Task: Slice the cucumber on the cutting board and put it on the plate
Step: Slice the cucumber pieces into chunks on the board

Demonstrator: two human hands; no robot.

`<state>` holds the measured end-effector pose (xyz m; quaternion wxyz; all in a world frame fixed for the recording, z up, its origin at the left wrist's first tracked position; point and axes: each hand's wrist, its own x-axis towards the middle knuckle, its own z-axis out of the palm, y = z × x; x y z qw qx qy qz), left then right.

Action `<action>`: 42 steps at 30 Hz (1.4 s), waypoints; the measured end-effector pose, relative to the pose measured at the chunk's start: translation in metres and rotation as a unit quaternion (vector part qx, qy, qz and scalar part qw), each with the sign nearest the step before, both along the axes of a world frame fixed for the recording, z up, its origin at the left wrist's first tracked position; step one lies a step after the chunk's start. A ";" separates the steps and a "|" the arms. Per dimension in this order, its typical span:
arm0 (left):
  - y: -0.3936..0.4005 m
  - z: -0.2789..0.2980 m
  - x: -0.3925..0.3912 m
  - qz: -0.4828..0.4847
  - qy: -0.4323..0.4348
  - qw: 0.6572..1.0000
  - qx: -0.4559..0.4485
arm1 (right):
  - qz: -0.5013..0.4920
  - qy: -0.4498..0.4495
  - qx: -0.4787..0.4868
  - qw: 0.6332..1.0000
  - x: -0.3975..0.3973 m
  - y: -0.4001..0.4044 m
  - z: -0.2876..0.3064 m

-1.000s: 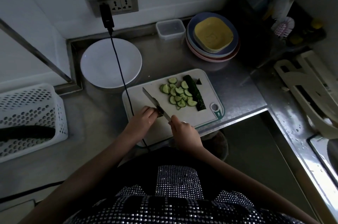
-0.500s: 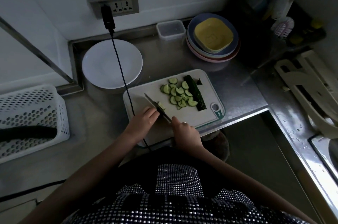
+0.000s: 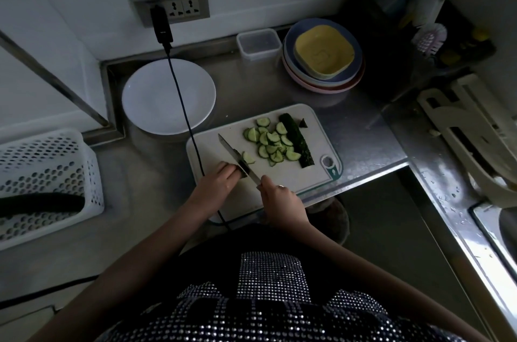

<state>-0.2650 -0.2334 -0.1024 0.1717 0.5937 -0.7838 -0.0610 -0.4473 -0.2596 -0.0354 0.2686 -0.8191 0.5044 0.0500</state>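
Observation:
A white cutting board (image 3: 296, 176) lies on the steel counter. On it sit a pile of half-moon cucumber slices (image 3: 270, 141) and a long dark cucumber half (image 3: 297, 139). My left hand (image 3: 216, 181) pins a short cucumber piece (image 3: 242, 171), mostly hidden under my fingers. My right hand (image 3: 279, 197) grips a knife (image 3: 236, 155) whose blade rests across that piece, with one fresh slice (image 3: 248, 158) just right of the blade. An empty white plate (image 3: 167, 95) stands behind the board to the left.
A black cable (image 3: 183, 106) runs from the wall socket across the plate and board's left edge. A white perforated basket (image 3: 47, 182) with a whole cucumber sits at left. Stacked coloured plates (image 3: 324, 62) and a clear tub (image 3: 258, 44) stand behind. A sink edge is at right.
The knife has come down through the piece under my left hand and a fresh slice now lies beside the blade. My left fingers have edged back along the piece.

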 end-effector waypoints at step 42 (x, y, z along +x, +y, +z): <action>0.001 0.006 -0.001 0.013 0.008 1.000 0.001 | 0.026 0.021 0.013 0.999 0.003 0.000 -0.005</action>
